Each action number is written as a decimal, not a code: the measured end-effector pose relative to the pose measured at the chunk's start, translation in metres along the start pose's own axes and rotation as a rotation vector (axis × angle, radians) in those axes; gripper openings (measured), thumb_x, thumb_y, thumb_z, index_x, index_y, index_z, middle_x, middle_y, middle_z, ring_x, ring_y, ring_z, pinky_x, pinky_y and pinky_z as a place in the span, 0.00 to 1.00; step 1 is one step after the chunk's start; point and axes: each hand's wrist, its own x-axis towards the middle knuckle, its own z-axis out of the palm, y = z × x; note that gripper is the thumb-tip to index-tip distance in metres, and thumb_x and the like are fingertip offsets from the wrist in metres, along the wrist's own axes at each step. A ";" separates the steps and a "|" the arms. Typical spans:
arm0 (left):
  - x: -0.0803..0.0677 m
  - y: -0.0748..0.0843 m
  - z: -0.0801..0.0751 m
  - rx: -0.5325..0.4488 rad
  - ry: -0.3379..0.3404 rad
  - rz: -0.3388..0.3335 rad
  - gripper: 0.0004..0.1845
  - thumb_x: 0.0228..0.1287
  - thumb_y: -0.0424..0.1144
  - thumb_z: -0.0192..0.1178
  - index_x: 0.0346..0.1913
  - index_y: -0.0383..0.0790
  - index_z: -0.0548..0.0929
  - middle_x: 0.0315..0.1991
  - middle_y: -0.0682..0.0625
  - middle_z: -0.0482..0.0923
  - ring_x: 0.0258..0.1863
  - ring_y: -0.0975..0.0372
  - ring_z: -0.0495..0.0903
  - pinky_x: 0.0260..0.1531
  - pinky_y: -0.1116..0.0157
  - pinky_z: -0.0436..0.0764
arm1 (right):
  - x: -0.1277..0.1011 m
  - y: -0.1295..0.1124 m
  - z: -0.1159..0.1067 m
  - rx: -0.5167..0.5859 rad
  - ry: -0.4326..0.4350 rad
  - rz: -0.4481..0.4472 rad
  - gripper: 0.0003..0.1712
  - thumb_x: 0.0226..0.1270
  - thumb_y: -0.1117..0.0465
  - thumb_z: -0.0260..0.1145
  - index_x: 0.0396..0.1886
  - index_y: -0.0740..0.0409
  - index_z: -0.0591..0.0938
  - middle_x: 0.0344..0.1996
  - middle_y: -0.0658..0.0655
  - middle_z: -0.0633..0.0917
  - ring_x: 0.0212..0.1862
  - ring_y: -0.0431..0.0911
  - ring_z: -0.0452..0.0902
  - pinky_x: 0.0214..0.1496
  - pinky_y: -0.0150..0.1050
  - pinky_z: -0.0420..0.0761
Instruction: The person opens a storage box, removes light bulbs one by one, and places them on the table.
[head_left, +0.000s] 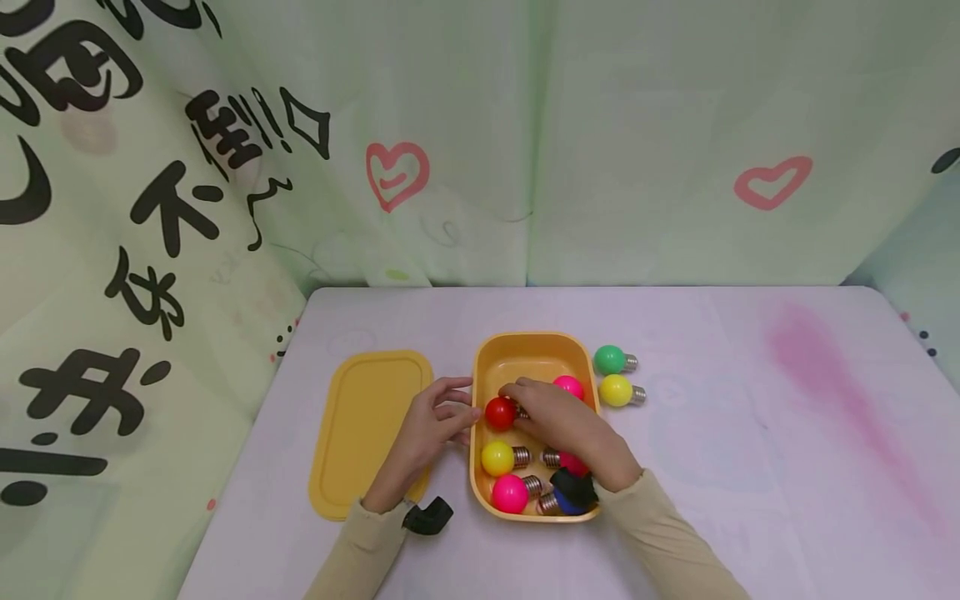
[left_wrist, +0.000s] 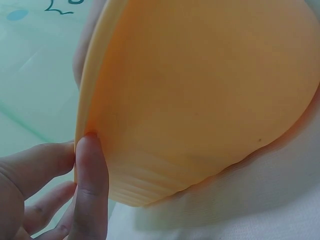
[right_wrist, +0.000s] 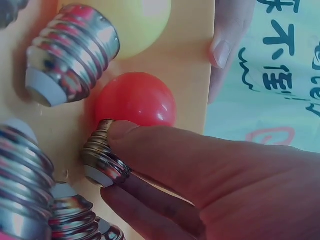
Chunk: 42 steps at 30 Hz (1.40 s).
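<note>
In the head view, an orange plastic box (head_left: 532, 348) stands mid-table with several coloured light bulbs lying in it. My right hand (head_left: 566, 421) reaches inside and grips a red bulb (head_left: 500, 412) near the box's left wall. The right wrist view shows thumb and fingers about the bulb's metal screw base (right_wrist: 102, 157), the red globe (right_wrist: 137, 100) facing away. At the left side of the box, my left hand (head_left: 437, 417) pinches its rim; the left wrist view has the fingers (left_wrist: 91, 180) against the rim and outer wall.
Beside the box on the left lies a flat yellow lid (head_left: 367, 417), partly behind the left forearm. A green bulb (head_left: 610, 359) and a yellow bulb (head_left: 617, 390) lie on the table to the right. Inside the box are a yellow bulb (head_left: 497, 457) and a pink bulb (head_left: 510, 494).
</note>
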 end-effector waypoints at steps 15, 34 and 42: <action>0.001 0.001 0.001 0.014 0.004 0.002 0.27 0.64 0.35 0.68 0.65 0.40 0.74 0.47 0.41 0.79 0.32 0.59 0.84 0.34 0.62 0.88 | -0.008 0.005 -0.011 0.068 -0.027 -0.051 0.24 0.62 0.62 0.73 0.58 0.58 0.80 0.48 0.54 0.85 0.53 0.49 0.80 0.58 0.46 0.83; 0.000 0.002 0.001 0.000 0.007 0.004 0.27 0.63 0.35 0.68 0.64 0.39 0.75 0.46 0.42 0.79 0.31 0.59 0.83 0.34 0.63 0.88 | -0.034 0.009 -0.038 0.066 0.029 -0.061 0.24 0.60 0.64 0.74 0.57 0.58 0.81 0.51 0.56 0.84 0.54 0.52 0.80 0.55 0.47 0.84; 0.000 0.001 0.001 -0.002 0.011 0.003 0.27 0.63 0.34 0.68 0.64 0.38 0.75 0.46 0.42 0.79 0.30 0.60 0.82 0.32 0.65 0.87 | -0.049 0.020 -0.049 0.071 0.077 -0.057 0.23 0.60 0.66 0.73 0.56 0.59 0.81 0.49 0.54 0.85 0.50 0.49 0.81 0.54 0.46 0.84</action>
